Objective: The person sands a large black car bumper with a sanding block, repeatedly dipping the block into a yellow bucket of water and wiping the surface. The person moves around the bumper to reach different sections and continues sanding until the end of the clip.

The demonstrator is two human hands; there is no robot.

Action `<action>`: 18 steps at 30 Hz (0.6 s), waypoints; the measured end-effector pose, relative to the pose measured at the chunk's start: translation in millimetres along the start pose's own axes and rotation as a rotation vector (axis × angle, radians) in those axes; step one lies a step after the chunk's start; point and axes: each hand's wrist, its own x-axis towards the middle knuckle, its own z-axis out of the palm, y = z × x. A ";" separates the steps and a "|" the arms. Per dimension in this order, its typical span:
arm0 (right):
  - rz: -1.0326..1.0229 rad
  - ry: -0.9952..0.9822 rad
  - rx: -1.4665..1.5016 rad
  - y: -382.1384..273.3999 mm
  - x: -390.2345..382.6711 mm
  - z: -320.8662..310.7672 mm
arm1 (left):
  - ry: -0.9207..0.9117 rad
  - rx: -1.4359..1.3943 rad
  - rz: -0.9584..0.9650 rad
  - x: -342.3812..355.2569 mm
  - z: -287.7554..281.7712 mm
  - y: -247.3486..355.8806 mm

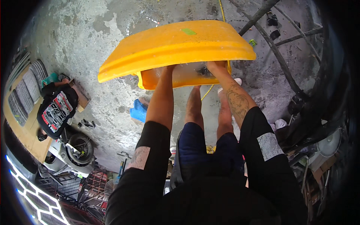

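Note:
A large curved yellow body panel (176,42), possibly from a vehicle, spans the space ahead of my feet, its smooth outer face upward. A small green mark lies on its top. Its hollow underside shows a dull greyish inner surface, and a yellow lower flange (146,83) juts toward me. My left hand (170,68) reaches under the near edge, left of centre. Further right, my right hand (214,66) goes under the same edge. Both hands appear to bear the panel above the floor, closed on its inner side; the fingertips are hidden by it.
A yellow hose (222,10) crosses the floor beyond and beneath the panel. Dark metal bars (275,50) stand at right. A blue cloth-like item (138,110) lies near my left arm. At left, another person in a printed black shirt (57,108) bends beside a board and a wheel (81,147).

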 end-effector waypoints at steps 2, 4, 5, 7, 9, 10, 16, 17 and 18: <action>-0.057 -0.115 -0.130 5.4 2.0 2.6 | -0.010 -0.150 -0.071 1.5 -10.0 -3.7; -0.098 -0.207 -0.260 21.5 2.8 11.3 | -0.050 -0.451 -0.144 7.0 -25.4 11.4; -0.214 0.023 -0.064 40.9 4.6 9.4 | -0.123 -0.670 -0.181 11.0 -29.9 32.1; -0.319 0.240 0.141 56.0 -3.0 4.6 | -0.368 -0.989 -0.240 -1.4 -52.3 59.6; 0.016 0.052 0.527 23.0 -21.1 0.7 | -0.561 -1.082 -0.245 -22.5 -101.3 82.9; 0.015 0.067 0.530 19.2 -21.6 -1.8 | -0.630 -1.097 -0.213 -28.2 -115.1 108.1; 0.381 0.035 0.934 -4.5 -12.4 -2.5 | -0.390 -0.754 -0.219 -47.6 -119.2 134.8; 0.355 0.126 0.824 7.5 -5.4 0.6 | -0.341 -0.730 -0.208 -42.6 -109.1 123.2; 0.361 0.129 0.823 12.9 -6.2 6.3 | -0.348 -0.731 -0.208 -40.6 -96.2 101.9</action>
